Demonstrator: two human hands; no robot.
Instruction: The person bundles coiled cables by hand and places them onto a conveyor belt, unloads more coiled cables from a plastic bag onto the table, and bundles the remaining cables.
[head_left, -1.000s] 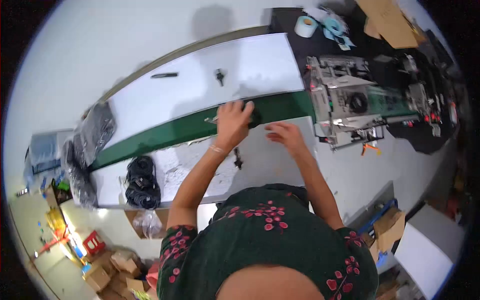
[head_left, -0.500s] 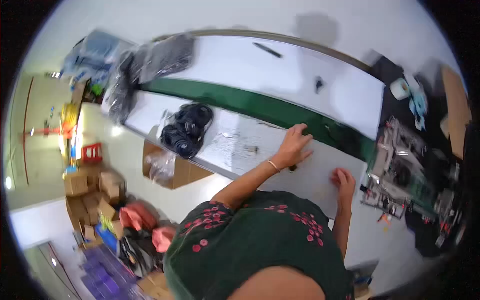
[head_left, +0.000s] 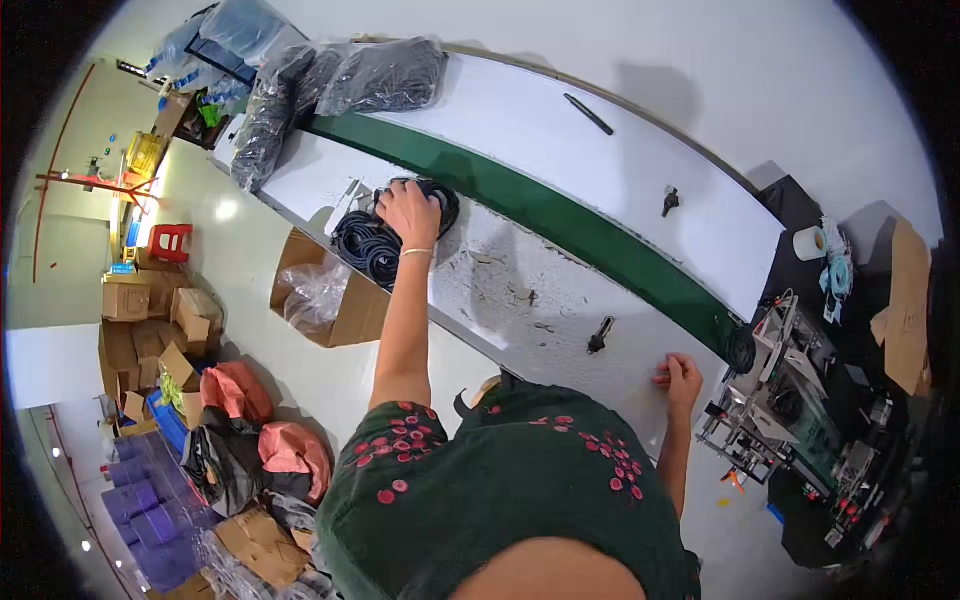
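Observation:
My left hand (head_left: 410,215) is on a pile of coiled black cables (head_left: 368,245), its fingers curled over the upper coils; the fingertips are partly hidden among them. My right hand (head_left: 682,380) hovers at or rests on the right end of the white worktop (head_left: 480,310), fingers loosely bent and apart, with nothing in them. Between the hands lies a small black tool with a metal end (head_left: 600,336). A similar small black piece (head_left: 671,201) is on the far white surface.
A green belt strip (head_left: 540,205) runs between the white surfaces. Plastic-wrapped black bundles (head_left: 385,78) lie at the far left, a black pen-like stick (head_left: 588,114) at the back. A metal machine (head_left: 790,400) stands right, beside a white tape roll (head_left: 810,243). An open cardboard box (head_left: 365,315) is below the left edge.
My left hand has moved left from mid-worktop to the coiled cables. The small black tool now lies uncovered where that hand was. My right hand has hardly moved. The view has shifted slightly.

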